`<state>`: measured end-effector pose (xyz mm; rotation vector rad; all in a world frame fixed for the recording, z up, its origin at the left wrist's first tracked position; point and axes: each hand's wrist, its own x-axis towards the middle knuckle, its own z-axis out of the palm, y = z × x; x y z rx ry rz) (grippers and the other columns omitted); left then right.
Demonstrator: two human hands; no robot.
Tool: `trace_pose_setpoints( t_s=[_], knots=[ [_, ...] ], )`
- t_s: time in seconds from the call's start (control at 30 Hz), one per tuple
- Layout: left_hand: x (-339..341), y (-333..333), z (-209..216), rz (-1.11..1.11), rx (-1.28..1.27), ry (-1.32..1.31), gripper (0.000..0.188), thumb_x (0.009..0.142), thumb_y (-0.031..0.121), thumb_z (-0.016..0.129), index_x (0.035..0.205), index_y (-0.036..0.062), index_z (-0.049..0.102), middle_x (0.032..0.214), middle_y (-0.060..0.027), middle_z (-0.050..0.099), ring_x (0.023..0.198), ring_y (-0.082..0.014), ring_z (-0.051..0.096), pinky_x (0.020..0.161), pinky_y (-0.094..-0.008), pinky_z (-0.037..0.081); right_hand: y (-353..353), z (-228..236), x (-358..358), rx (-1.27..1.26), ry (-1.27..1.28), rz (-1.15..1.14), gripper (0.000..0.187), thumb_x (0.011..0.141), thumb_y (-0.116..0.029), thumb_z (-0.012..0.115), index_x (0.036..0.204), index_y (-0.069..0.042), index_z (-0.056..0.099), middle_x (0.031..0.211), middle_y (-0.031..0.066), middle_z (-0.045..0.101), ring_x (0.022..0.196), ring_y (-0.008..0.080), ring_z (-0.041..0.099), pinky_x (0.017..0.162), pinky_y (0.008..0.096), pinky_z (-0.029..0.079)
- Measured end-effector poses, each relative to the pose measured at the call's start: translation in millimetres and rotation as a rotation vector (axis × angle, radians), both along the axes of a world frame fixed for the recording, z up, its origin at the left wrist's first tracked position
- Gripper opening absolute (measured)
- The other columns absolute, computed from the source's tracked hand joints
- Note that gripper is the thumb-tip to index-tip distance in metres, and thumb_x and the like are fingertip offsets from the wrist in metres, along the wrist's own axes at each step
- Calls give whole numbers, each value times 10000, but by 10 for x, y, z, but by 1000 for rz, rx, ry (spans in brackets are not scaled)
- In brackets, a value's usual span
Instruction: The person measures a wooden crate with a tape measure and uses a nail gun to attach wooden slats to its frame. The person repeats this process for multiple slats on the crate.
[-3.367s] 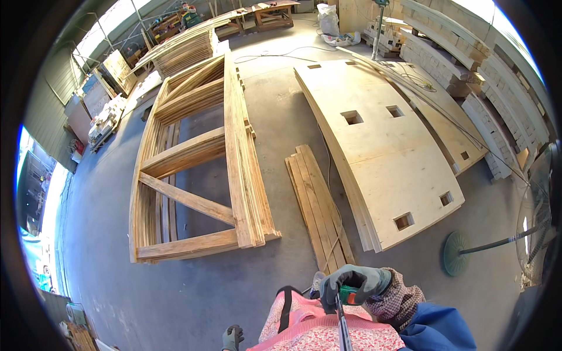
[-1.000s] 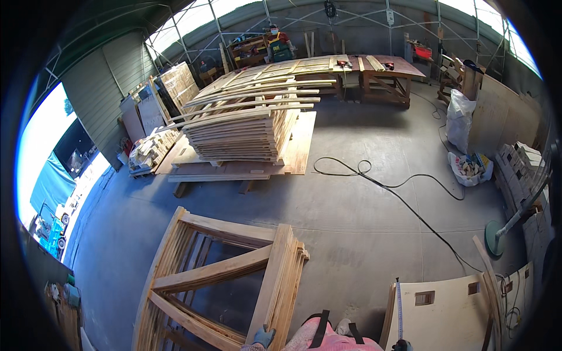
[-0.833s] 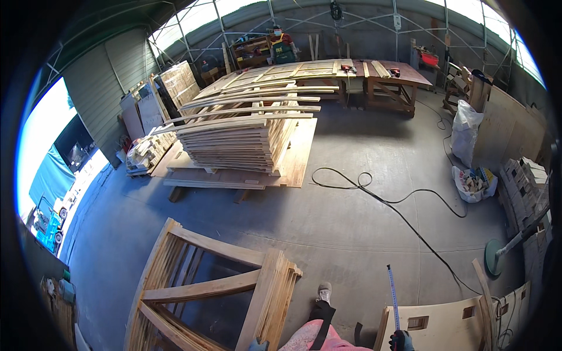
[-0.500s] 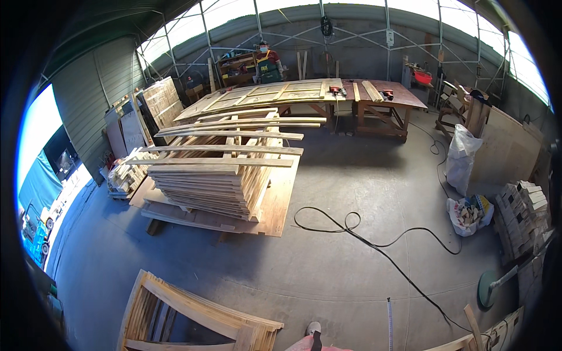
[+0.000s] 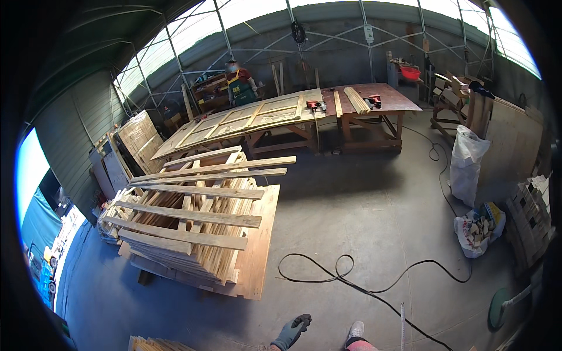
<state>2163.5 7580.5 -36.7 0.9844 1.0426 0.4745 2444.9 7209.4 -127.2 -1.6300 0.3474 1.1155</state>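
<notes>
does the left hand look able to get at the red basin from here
Probably not: the left hand appears empty, but the red basin sits well back, with a stretch of floor and the dark red table between.

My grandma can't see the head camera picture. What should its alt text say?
A gloved left hand hangs over a grey workshop floor, with a tape measure blade to its right. Beyond, planks lie across stacked wooden frames, and another person stands behind a large wooden panel.
</notes>
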Motion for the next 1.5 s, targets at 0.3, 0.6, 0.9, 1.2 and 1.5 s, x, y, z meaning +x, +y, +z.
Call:
trace_pose_setpoints(
  t_s=[0.3, 0.6, 0.9, 1.2, 1.5],
  knots=[
    [1001, 1606, 564, 124, 195, -43, 458, 871, 372, 556, 1162, 20, 539, 1039, -65, 595, 948, -155, 563, 791, -290, 475, 3900, 1187, 1834, 282, 5, 520, 335, 786, -197, 578, 1059, -43, 460, 879, 116, 602, 681, 211, 598, 525, 332, 503],
    [2218, 4167, 1360, 1, 264, -326, 655, 885, 419, 497, 1310, -46, 317, 1242, -184, 471, 1133, -267, 491, 929, -379, 425, 6650, 2129, 1717, 762, 48, 889, 288, 805, -198, 609, 1025, -21, 552, 677, 13, 510, 529, 68, 416, 470, 214, 337],
    [2983, 6010, 1629, 84, 295, -271, 334, 900, 195, 530, 1098, -72, 561, 1011, -120, 633, 877, -155, 611, 744, -270, 507, 8452, 2127, 2559, 637, 144, 948, 386, 857, -233, 577, 1168, -25, 482, 853, 41, 573, 672, 104, 509, 565, 228, 415],
    [3927, 7915, 1698, 550, 411, -133, 332, 880, 242, 551, 976, -71, 610, 837, -145, 652, 715, -200, 644, 658, -290, 531, 11015, 2185, 3841, 460, -16, 1334, 351, 858, -190, 580, 1185, -62, 558, 922, 24, 617, 864, 88, 545, 792, 238, 449],
    [3830, 9668, 1721, 1178, 378, -6, 301, 858, 259, 581, 941, -30, 599, 768, -109, 625, 630, -169, 609, 519, -242, 509, 13162, 2131, 5240, 396, -232, 1445, 282, 777, -179, 656, 1027, -49, 653, 822, 32, 580, 687, 106, 588, 599, 235, 491]
  ],
)
